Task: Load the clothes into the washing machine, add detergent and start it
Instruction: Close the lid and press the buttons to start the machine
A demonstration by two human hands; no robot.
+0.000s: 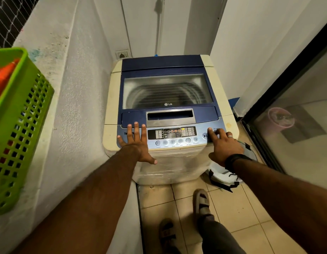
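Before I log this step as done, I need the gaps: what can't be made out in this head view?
- Drum contents: the closed lid glass is hazy with glare, so clothes inside can't be confirmed.
- Control panel labels: too small to read.
- Button under the right hand: its index finger covers it.
- Green basket: cut off by the left edge; only something orange shows.
- Detergent: none visible.

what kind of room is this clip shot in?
Probably a narrow home laundry nook or utility balcony. A top-load washing machine is wedged between rough white walls, a green laundry basket sits on the left ledge, and netting covers an opening at the upper left.
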